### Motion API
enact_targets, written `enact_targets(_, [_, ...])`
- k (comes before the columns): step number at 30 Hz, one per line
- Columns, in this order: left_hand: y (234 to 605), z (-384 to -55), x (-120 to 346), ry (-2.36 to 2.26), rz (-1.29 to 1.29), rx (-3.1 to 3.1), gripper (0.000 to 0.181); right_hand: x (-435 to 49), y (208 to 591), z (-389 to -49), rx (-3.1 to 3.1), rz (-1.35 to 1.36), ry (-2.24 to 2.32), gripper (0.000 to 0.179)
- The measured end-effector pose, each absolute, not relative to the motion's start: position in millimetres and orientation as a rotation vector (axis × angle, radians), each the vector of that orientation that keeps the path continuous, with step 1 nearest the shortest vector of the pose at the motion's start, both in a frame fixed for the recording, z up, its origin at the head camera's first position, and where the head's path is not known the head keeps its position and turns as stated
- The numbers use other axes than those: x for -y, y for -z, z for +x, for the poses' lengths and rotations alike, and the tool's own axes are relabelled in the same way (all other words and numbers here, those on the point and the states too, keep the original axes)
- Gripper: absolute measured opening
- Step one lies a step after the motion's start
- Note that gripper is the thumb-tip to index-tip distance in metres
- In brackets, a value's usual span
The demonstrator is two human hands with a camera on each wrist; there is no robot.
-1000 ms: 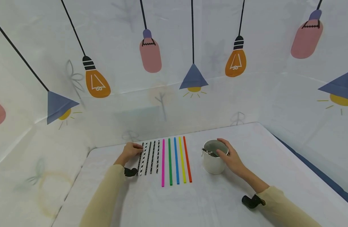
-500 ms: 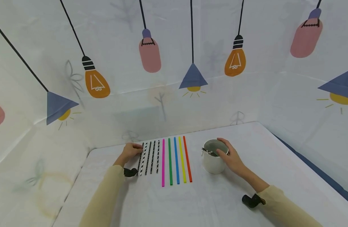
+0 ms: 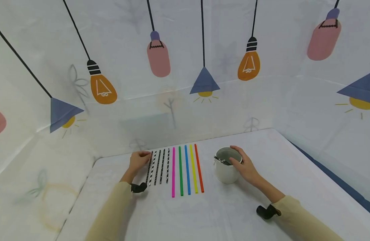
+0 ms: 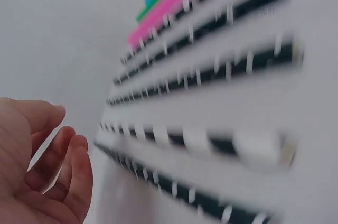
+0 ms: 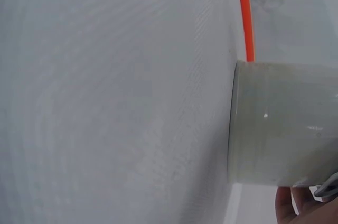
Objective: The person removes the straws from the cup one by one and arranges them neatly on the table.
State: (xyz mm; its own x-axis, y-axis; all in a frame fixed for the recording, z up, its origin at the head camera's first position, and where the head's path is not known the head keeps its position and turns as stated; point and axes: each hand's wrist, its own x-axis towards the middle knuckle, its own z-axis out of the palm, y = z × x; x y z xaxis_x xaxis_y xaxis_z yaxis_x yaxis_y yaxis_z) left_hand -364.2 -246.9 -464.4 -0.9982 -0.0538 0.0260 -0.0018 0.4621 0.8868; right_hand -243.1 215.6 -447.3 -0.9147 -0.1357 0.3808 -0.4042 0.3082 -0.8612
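Note:
In the head view, my left hand (image 3: 138, 160) is beside the far end of the outermost black patterned straw (image 3: 149, 167). The left wrist view shows this hand (image 4: 47, 160) with loosely bent fingers and nothing between them. Several black-and-white straws lie side by side, including a striped one (image 4: 195, 140). To their right are pink (image 3: 173, 174), green (image 3: 180, 172), blue (image 3: 187, 170), yellow (image 3: 193, 170) and red (image 3: 199, 169) straws. My right hand (image 3: 247, 169) grips the rim of an upright white cylindrical pot (image 3: 225, 174), thumb over its mouth. Something black and white shows inside it.
A white table (image 3: 185, 221) carries everything. Behind it rises a white sheet (image 3: 136, 117) printed with lamps, and the sheet continues along the left and right sides. A dark blue strip (image 3: 332, 179) borders the table's right edge.
My left hand has drawn slightly left, away from the outermost patterned straw, uncovering more of its far end. My right hand and the pot stay in place.

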Motion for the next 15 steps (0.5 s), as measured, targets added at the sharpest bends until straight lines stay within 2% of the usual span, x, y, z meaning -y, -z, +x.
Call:
enact_targets(8, [443, -333, 210, 1.804, -0.155, 2.444, 0.029, -215, 450, -245, 2.354, 0.484, -1.651, 0.054])
enact_targets(15, [420, -303, 164, 1.742, -0.387, 2.503, 0.024, -215, 454, -246, 2.353, 0.469, -1.644, 0.053])
